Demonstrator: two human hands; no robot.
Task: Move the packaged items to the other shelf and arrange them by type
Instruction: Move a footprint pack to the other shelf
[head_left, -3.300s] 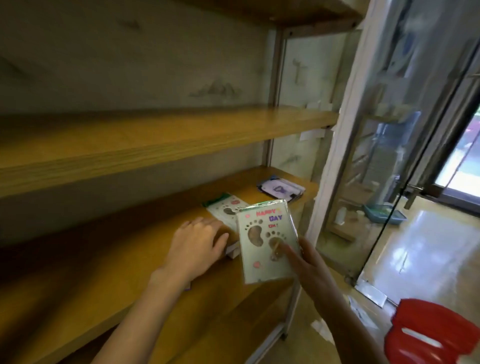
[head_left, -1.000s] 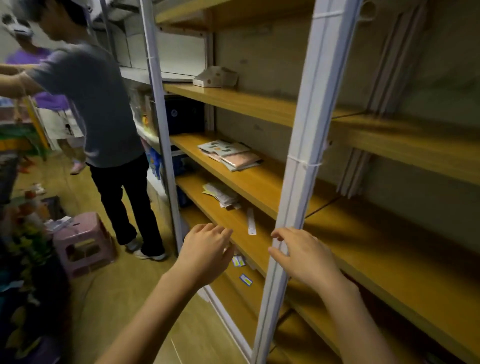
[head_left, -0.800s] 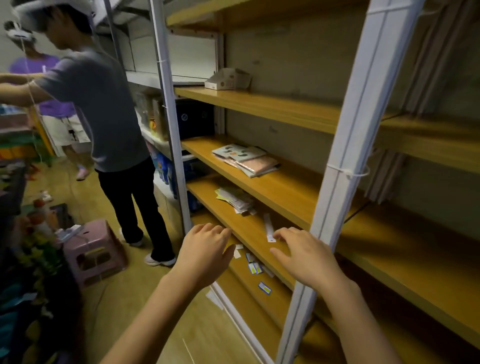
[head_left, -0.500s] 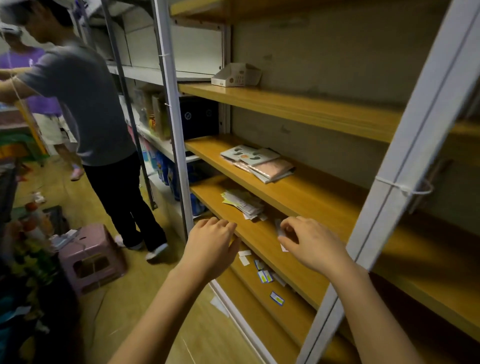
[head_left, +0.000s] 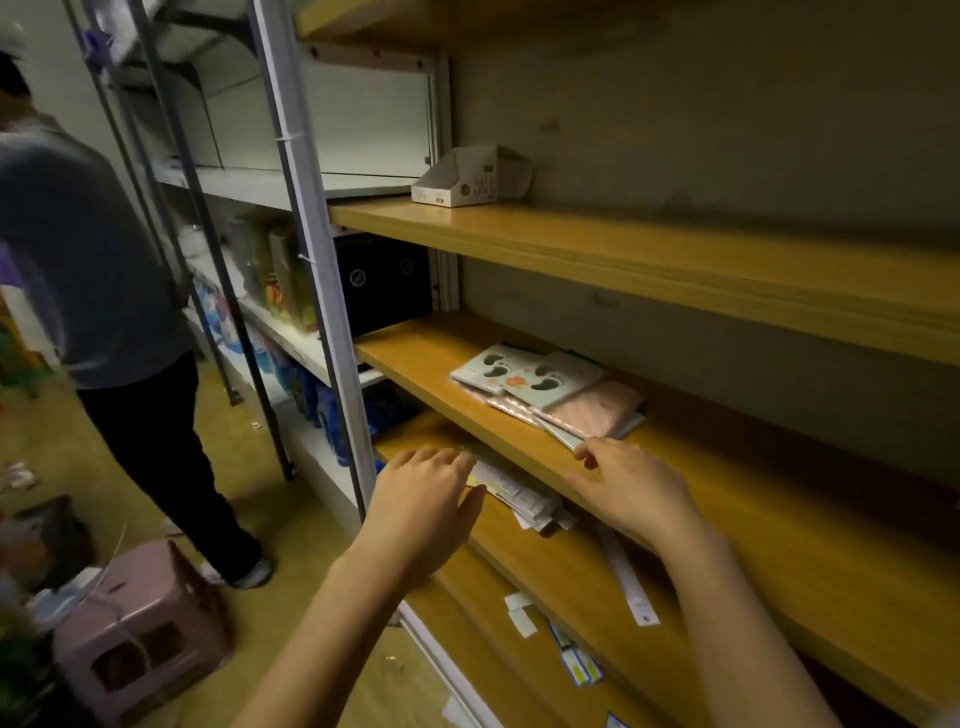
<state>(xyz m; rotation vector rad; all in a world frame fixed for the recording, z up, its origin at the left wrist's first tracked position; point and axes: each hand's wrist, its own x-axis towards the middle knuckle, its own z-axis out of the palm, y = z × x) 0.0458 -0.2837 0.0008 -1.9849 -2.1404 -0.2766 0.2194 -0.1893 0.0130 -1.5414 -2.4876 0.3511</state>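
Note:
A small pile of flat packaged items (head_left: 545, 392) lies on the middle wooden shelf (head_left: 415, 358): pale packs printed with footprints on top, a pink pack under them. On the shelf below sits a loose heap of paper packets (head_left: 519, 493). My right hand (head_left: 631, 488) hovers just short of the pile's near edge, fingers relaxed and holding nothing. My left hand (head_left: 423, 499) floats in front of the lower shelf, over the paper heap, fingers straight and empty.
A white metal upright (head_left: 311, 249) stands left of my hands. An open cardboard display box (head_left: 467, 179) sits on the upper shelf. A person in a grey shirt (head_left: 88, 270) stands at the left, a pink stool (head_left: 140, 629) on the floor. Small tags litter the lower shelves.
The view has swung from the shelf where I held a footprint pack to this rack. Both empty hands have moved forward and up towards the pile on the middle shelf.

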